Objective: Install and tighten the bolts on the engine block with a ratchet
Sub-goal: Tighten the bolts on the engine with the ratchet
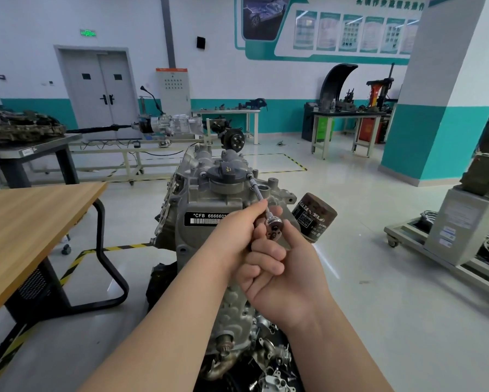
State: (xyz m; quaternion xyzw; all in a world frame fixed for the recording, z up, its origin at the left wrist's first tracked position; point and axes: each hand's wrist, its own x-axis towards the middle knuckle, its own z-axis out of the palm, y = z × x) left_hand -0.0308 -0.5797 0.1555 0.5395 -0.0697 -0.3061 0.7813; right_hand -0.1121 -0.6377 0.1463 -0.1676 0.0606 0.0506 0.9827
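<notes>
A grey engine block stands in front of me, with a black oil filler cap on top and a white-lettered label on its face. A chrome ratchet head carries a long extension bar that reaches up to a bolt beside the cap. My left hand pinches the bar near the ratchet head. My right hand curls around the ratchet from below, and its handle is hidden in the fingers.
A dark oil filter sticks out of the block's right side. A wooden table stands at the left. Loose metal parts lie below the engine. A white stand on a trolley is at the right, benches at the back.
</notes>
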